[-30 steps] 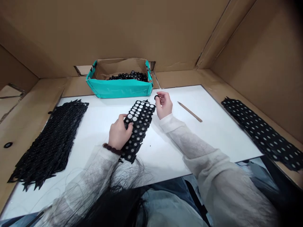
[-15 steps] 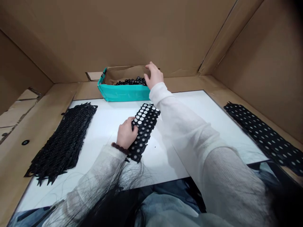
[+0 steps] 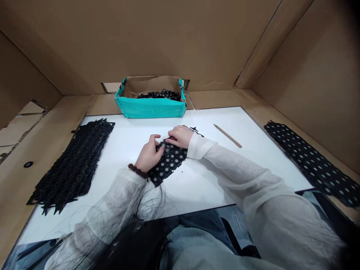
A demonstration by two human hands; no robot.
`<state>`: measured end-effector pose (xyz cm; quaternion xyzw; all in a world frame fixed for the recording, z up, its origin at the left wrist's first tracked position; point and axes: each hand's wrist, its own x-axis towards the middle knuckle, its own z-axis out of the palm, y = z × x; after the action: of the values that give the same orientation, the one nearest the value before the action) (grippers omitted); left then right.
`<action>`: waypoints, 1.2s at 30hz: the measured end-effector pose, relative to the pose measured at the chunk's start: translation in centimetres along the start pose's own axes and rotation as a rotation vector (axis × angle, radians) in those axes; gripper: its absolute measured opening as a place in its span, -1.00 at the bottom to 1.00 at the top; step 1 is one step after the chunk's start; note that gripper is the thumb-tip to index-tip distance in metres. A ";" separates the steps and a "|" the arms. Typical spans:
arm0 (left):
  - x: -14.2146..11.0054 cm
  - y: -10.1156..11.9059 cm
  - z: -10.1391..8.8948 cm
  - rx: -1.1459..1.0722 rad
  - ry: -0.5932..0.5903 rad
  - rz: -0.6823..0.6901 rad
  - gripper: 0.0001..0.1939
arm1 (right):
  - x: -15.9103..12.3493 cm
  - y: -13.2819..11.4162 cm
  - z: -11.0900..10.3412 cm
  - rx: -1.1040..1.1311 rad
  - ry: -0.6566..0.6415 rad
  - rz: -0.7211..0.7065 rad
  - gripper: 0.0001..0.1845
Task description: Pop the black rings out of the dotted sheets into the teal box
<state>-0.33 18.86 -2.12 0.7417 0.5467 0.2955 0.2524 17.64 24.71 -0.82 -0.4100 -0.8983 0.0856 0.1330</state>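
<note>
On white bench (image 3: 202, 183), gripping spotted black sheet (image 3: 172, 157) with left hand (image 3: 149, 155); right hand (image 3: 181, 136) curled over far part, cannot tell whether pinching anything.

A person's left hand (image 3: 147, 156) and right hand (image 3: 182, 136) on a dotted black sheet (image 3: 170, 162), teal box (image 3: 150, 108) of small black pieces (image 3: 165, 95) beyond the sheet, wooden stick (image 3: 227, 135) right of it, black stack (image 3: 74, 165) left of it, dotted strips (image 3: 312, 162) farther right

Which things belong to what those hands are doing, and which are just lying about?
Seemingly part of it:
dotted sheet, held by left hand and right hand
box of small black pieces
left black pile; right dotted pile

Apparently lying about:
pointed stick
loose ring, far left
</note>
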 end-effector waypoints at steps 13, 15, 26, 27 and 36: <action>-0.3 0.0 0.8 0.294 -0.082 0.186 -0.76 | -2.9 -0.3 -0.1 0.553 -0.023 0.246 -0.78; -0.3 0.0 0.7 0.337 -0.068 0.181 -0.76 | -3.3 -0.6 0.8 0.625 0.056 0.296 -0.79; 0.6 -0.7 0.5 0.430 -0.055 0.125 -0.69 | -3.5 -0.5 2.0 1.038 0.175 0.417 -0.83; 0.7 -0.7 0.5 0.442 -0.050 0.146 -0.70 | -3.5 -0.5 2.0 1.064 0.184 0.425 -0.82; 0.9 -0.5 0.7 0.541 -0.081 0.178 -0.71 | -3.7 -0.9 2.2 1.096 0.249 0.350 -0.67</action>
<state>0.01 19.81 -2.84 0.8382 0.5280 0.1303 0.0401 18.62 21.23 -3.29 -0.4306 -0.6193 0.5094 0.4141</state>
